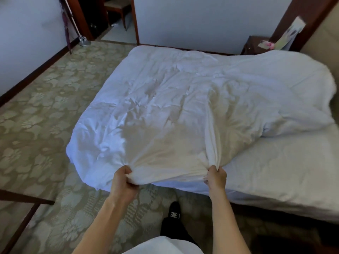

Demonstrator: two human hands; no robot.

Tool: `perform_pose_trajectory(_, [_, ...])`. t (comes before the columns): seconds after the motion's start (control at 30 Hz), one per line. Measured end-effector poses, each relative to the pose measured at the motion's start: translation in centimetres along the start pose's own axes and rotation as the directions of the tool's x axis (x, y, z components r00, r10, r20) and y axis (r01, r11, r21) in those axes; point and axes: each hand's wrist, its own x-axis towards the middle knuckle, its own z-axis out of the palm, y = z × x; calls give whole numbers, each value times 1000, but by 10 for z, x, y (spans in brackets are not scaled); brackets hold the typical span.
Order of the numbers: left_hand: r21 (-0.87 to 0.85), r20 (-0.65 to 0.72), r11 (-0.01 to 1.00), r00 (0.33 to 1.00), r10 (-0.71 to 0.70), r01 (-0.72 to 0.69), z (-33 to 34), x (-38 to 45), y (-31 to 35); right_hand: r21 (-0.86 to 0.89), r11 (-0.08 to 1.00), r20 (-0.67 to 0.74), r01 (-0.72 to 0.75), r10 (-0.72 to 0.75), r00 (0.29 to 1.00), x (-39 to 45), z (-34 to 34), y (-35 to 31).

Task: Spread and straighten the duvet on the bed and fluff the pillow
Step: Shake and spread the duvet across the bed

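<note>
The soft, puffy, light-looking duvet (183, 99) is lying crumpled across the bed (275, 167), and its near edge is gripped in bunches by the closed fingers of the left hand (123, 181) and right hand (216, 177), where it is best pulled.

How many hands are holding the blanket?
2. The left hand bunches the duvet at its near edge, and the right hand grips that edge further right.

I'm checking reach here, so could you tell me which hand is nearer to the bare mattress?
Right. The right hand grips the duvet edge just beside the bare mattress; the left hand grips the same edge farther left, away from it.
</note>
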Motion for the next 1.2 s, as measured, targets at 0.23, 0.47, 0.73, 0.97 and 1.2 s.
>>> perform_pose_trajectory(0.23, [-242,42,969,997,65,-53,-121,-29,32,-65,937,309,342,-307,900,-142,-32,28])
perform_pose_trajectory(0.47, [24,-200,998,978,-57,63,-142,-63,-10,31,908,242,417,-412,879,-187,-94,55])
perform_pose_trajectory(0.73, [537,-101,707,797,595,-460,-98,-104,-63,42,917,196,397,-397,896,-183,-112,83])
perform_pose_trajectory(0.97, [825,417,396,907,53,-403,27,-111,-135,-158,862,237,481,-440,866,-170,-122,89])
perform_pose_trajectory(1.2, [879,363,336,932,-15,-337,104,-91,-207,-235,854,350,464,-371,860,-136,-156,81])
